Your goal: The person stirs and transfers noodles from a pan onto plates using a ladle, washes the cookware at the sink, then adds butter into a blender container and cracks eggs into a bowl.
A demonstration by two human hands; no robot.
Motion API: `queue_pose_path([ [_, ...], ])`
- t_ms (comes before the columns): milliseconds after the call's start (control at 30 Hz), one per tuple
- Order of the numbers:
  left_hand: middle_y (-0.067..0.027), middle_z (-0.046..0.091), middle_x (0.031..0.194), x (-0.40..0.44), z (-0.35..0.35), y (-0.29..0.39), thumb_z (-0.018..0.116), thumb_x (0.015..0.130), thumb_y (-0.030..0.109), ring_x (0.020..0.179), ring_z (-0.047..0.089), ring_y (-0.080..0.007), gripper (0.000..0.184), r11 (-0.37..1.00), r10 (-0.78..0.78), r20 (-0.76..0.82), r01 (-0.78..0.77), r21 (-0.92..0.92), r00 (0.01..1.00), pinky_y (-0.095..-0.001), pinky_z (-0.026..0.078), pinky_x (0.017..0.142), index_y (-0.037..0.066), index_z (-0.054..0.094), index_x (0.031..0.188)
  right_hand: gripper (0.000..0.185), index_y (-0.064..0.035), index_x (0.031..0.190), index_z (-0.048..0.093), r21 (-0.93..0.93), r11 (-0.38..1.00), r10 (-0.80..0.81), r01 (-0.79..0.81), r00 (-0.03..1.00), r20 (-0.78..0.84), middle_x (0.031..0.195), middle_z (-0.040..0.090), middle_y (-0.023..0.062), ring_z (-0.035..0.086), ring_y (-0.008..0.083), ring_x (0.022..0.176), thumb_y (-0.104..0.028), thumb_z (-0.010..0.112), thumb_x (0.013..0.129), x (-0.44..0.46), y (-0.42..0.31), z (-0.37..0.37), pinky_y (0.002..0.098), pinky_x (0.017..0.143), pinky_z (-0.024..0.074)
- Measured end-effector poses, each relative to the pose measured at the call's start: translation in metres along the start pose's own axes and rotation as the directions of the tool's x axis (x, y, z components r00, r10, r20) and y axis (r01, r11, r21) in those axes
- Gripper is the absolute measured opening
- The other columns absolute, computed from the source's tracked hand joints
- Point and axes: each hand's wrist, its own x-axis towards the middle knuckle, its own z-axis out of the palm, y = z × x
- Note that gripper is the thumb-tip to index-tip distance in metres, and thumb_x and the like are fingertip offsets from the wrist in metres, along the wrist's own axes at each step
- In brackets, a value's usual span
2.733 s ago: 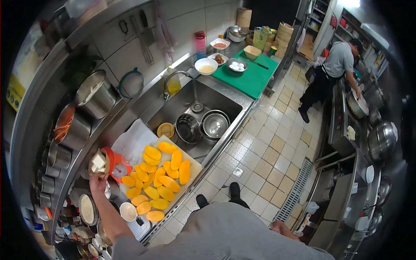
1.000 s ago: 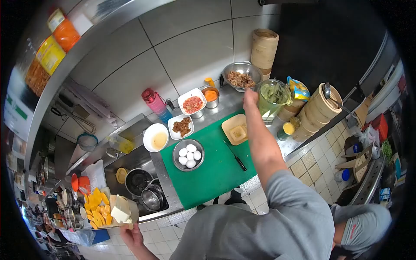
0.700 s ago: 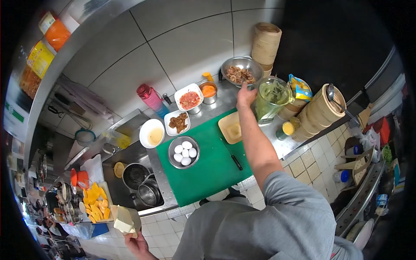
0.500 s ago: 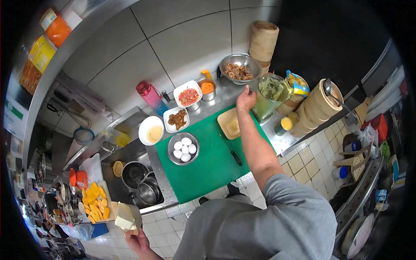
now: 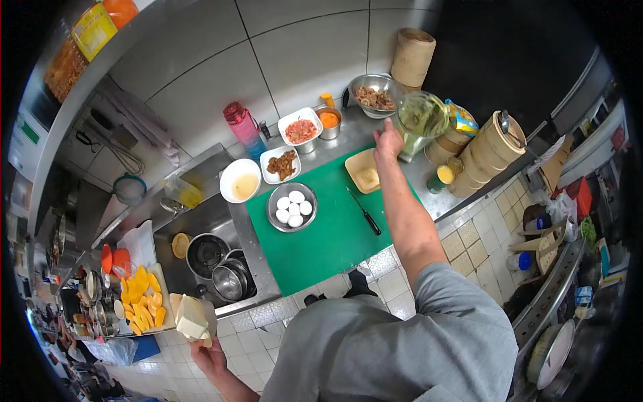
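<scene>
Low at the left, my left hand (image 5: pixel 209 354) grips a light wooden dish (image 5: pixel 176 303) carrying a pale cream block (image 5: pixel 193 318). My right hand (image 5: pixel 389 141) reaches across the counter, closed at the near left side of a clear pitcher (image 5: pixel 418 137) with green leafy matter in it; the pitcher hides part of the grip. Below that hand, a square wooden dish (image 5: pixel 362 171) rests on the green cutting board (image 5: pixel 321 258). A black-handled knife (image 5: pixel 370 221) lies beside it. A metal bowl (image 5: pixel 272 213) of several white eggs (image 5: pixel 295 209) also sits on the board.
Bowls of minced red food (image 5: pixel 301 131), brown food (image 5: pixel 281 163) and pale liquid (image 5: pixel 245 184) line the back. Bamboo steamers (image 5: pixel 479 161) stand at right. A sink (image 5: pixel 201 228) with pots lies left, near orange slices (image 5: pixel 143 301). A colander (image 5: pixel 375 84) sits behind.
The view has shifted slightly. My right hand and the clear pitcher have moved a little farther back along the counter. My left hand still holds the wooden dish with the block.
</scene>
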Motion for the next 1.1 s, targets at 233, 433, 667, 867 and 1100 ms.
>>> queue_pose_path([
  [233, -0.0120, 0.059, 0.136, 0.009, -0.016, 0.021, 0.059, 0.086, 0.005, 0.118, 0.065, -0.0318, 0.061, 1.000, -0.004, -0.064, 0.002, -0.028, 0.998, -0.0471, 0.065, 0.079, 0.012, 0.047, 0.145, 0.033, 0.0038, 0.116, 0.063, -0.272, 0.957, 0.030, 0.103, 0.895, 0.444, 0.108, 0.069, 0.0144, 0.071, 0.0271, 0.090, -0.024, 0.069, 0.100, -0.098, -0.100, -0.027, 0.0383, 0.080, 0.0616],
  [433, -0.0140, 0.060, 0.135, 0.029, 0.018, 0.028, 0.058, 0.092, 0.015, 0.108, 0.069, -0.0317, 0.055, 0.995, -0.079, 0.021, 0.078, 0.057, 0.997, -0.0419, 0.067, 0.068, 0.014, 0.045, 0.146, 0.032, -0.0003, 0.110, 0.059, -0.386, 0.922, 0.255, -0.012, 0.770, 0.586, 0.104, 0.063, 0.0112, 0.074, 0.0389, 0.093, -0.032, 0.055, 0.106, -0.216, -0.233, -0.090, 0.0474, 0.082, 0.0630],
  [667, -0.0144, 0.058, 0.140, 0.061, 0.119, 0.003, 0.053, 0.098, 0.020, 0.117, 0.067, -0.0336, 0.054, 0.961, -0.270, 0.355, 0.226, 0.161, 0.895, -0.0464, 0.067, 0.077, 0.013, 0.040, 0.150, 0.027, -0.0051, 0.089, 0.054, -0.672, 0.692, 0.664, -0.264, 0.598, 0.448, 0.090, 0.064, 0.0110, 0.074, 0.0386, 0.082, -0.030, 0.056, 0.101, -0.260, -0.194, -0.160, 0.0475, 0.074, 0.0640],
  [867, -0.0144, 0.047, 0.149, 0.063, 0.245, -0.056, 0.046, 0.103, 0.013, 0.134, 0.054, -0.0329, 0.056, 0.986, -0.160, 0.667, 0.084, 0.145, 0.728, -0.0566, 0.054, 0.102, 0.010, 0.030, 0.156, 0.022, 0.0007, 0.091, 0.055, -0.655, 0.742, 0.629, -0.145, 0.489, 0.604, 0.088, 0.062, 0.0136, 0.070, 0.0333, 0.083, -0.020, 0.051, 0.099, -0.215, -0.112, -0.203, 0.0499, 0.081, 0.0626],
  [1100, -0.0171, 0.047, 0.147, 0.057, 0.333, -0.110, 0.056, 0.095, 0.002, 0.129, 0.058, -0.0324, 0.070, 0.969, -0.119, 0.687, -0.065, 0.236, 0.717, -0.0539, 0.061, 0.091, 0.010, 0.027, 0.158, 0.028, 0.0049, 0.110, 0.060, -0.655, 0.737, 0.649, -0.166, 0.444, 0.618, 0.100, 0.068, 0.0148, 0.073, 0.0314, 0.087, -0.020, 0.048, 0.104, -0.199, -0.108, -0.199, 0.0415, 0.086, 0.0612],
])
